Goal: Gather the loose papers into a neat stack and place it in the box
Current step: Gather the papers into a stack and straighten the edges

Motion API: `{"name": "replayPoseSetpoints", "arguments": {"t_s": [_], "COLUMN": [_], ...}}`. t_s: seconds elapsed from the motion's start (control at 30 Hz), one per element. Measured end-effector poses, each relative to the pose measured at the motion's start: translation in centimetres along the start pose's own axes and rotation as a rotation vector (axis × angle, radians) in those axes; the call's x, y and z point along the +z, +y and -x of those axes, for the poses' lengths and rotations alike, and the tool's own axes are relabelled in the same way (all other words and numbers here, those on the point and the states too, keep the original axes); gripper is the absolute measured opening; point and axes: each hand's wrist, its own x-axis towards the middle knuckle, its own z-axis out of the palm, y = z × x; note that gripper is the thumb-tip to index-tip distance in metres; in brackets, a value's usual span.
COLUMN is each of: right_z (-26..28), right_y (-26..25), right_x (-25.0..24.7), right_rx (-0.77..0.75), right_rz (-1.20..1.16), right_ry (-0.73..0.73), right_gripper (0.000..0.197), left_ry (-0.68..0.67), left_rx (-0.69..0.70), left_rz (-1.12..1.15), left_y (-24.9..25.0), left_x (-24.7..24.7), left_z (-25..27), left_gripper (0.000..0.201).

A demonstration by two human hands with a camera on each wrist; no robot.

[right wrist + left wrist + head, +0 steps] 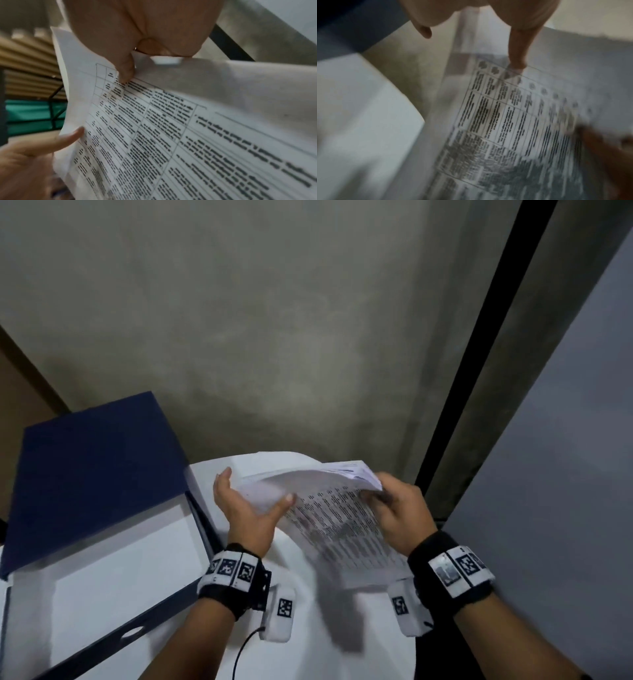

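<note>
Grey wall behind, right hand (399, 510) grip pinching papers (337, 529), left hand (246, 505) spread, print unreadable

The thin white printed paper sheets (337, 529) are showing a matt, smooth face, bending softly. The dark blue cardboard box lid (92, 474) is looking matt and smooth. The grey concrete floor (274, 337) is appearing rough and mottled. The black cloth wristbands (442, 556) are looking soft and matt.

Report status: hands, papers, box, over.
Right hand pinching papers at far edge; left hand open against near side. Papers lifted, sheets uneven. Box open at left, nothing blocking.
</note>
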Motion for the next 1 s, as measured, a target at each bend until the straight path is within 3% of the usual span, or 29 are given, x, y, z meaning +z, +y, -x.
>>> {"name": "replayPoseSetpoints", "arguments": {"t_s": [0.07,0.17,0.23,0.4,0.53,0.77,1.0], "right_z": [0.3,1.0,1.3,3.1,5.2,3.8,3.2], "right_y": [-0.1,0.0,0.0,0.3,1.8,1.5,1.5], "right_x": [-0.3,0.1,0.5,2.9,5.3,6.2,6.2], "right_rx": [0.119,0.218,0.253,0.323,0.456,0.446,0.400], "right_rz": [-0.199,-0.335,-0.382,-0.441,-0.358,-0.301,-0.347], "right_ry": [0.037,0.083,0.139,0.218,0.090,0.161,0.247], "right_gripper": [0.023,0.032,0.034,0.026,0.048,0.033,0.037], "left_ry": [-0.114,-0.202,-0.203,-0.132,-0.180,-0.129,-0.127], "left_rx": [-0.107,-0.047,0.015,0.099,0.019,0.048,0.056], "left_rz": [0.267,0.291,0.304,0.205,0.089,0.016,-0.031], "left_y": [0.4,1.6,2.0,1.7,0.1,-0.1,-0.2], "left_x": [0.1,0.5,0.7,0.2,-0.2,-0.8,-1.5], "left_z": [-0.2,0.1,0.3,1.5,2.8,2.2,1.2], "left_gripper": [0.098,0.057,0.041,0.033,0.036,0.026,0.037]}}
